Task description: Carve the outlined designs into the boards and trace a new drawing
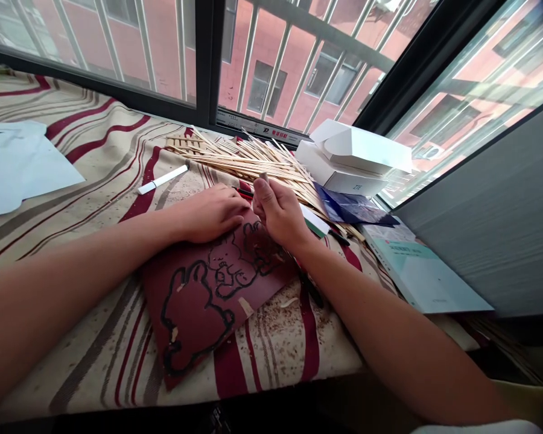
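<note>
A dark red board (199,313) lies tilted across the striped cloth, with black outlines of rabbit-like figures drawn on it. Pale chips show where its surface is cut away in a few spots. My left hand (215,212) rests on the board's far left edge, palm down and fingers stretched out. Over the far right part of the board, my right hand (278,211) is closed round a slim tool with a grey end (264,176). Only that end shows above the fist; the tool's working tip is hidden, so its kind is unclear.
Thin wooden sticks (253,158) are heaped by the window, near a white box (353,160) and a dark blue packet (355,208). A white marker (163,179) and paper sheets (31,163) lie left. A pale green book (428,265) is right. Crumbs dot the cloth (271,337).
</note>
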Demonstrator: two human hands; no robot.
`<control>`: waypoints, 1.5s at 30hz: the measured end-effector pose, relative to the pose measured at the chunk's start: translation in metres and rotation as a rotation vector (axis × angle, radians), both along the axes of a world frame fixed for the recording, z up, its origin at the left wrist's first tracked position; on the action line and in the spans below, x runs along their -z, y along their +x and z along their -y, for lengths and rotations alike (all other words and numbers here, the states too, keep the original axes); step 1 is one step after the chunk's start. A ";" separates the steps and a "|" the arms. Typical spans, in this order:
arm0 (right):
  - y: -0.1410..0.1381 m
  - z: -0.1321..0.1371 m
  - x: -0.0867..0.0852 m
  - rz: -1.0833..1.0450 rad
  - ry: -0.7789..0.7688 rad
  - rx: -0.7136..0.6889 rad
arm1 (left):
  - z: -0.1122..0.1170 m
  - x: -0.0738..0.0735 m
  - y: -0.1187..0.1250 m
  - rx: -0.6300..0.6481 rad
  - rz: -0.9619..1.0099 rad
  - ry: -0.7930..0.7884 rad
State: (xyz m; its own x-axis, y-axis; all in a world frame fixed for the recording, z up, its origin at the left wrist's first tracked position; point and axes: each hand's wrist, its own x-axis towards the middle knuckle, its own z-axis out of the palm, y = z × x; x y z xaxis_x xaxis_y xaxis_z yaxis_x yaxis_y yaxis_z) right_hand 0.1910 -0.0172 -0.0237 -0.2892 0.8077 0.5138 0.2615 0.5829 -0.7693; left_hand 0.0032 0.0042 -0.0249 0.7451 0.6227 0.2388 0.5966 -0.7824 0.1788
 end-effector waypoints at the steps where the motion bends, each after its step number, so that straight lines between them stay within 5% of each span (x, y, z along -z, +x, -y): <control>1: 0.000 0.000 0.000 0.014 -0.008 -0.022 | -0.001 0.000 0.000 0.004 0.004 0.004; 5: -0.004 -0.001 0.001 0.076 0.002 -0.076 | -0.004 0.001 -0.001 0.030 -0.003 0.020; 9: -0.008 -0.001 0.005 0.121 -0.127 -0.164 | -0.006 0.001 0.000 -0.092 -0.073 0.041; 12: 0.004 0.001 -0.009 0.046 -0.204 -0.259 | -0.006 0.000 0.000 -0.151 -0.130 0.009; 17: 0.065 -0.005 -0.062 -0.164 0.049 0.119 | -0.006 -0.002 -0.001 -0.127 -0.133 -0.011; 20: 0.104 -0.015 -0.079 0.336 0.019 0.350 | -0.007 -0.001 -0.003 -0.111 -0.111 -0.019; 23: 0.131 -0.025 -0.076 0.927 -0.170 0.435 | -0.010 0.001 -0.005 -0.096 -0.082 -0.018; 26: 0.142 -0.027 -0.068 1.071 -0.317 0.368 | -0.011 0.002 -0.005 -0.093 -0.075 0.000; 31: 0.134 -0.024 -0.064 1.124 -0.346 0.236 | -0.010 -0.002 -0.007 -0.095 -0.097 0.010; 35: 0.118 -0.026 -0.060 1.115 -0.205 0.296 | -0.014 -0.005 -0.014 -0.114 -0.091 0.054; 40: 0.073 -0.029 -0.038 1.064 0.047 0.346 | -0.024 -0.006 -0.026 -0.273 -0.014 0.152; 45: 0.046 -0.028 -0.022 1.123 0.087 0.297 | -0.027 -0.023 -0.046 -0.431 -0.075 0.186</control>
State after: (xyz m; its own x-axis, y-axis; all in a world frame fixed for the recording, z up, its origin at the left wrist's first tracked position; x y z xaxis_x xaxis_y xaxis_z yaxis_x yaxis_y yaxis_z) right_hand 0.2374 0.0111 -0.0014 -0.4222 0.8947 0.1460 0.9055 0.4239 0.0213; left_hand -0.0424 0.0312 -0.0020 0.4477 0.8308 0.3306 0.8798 -0.4754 0.0033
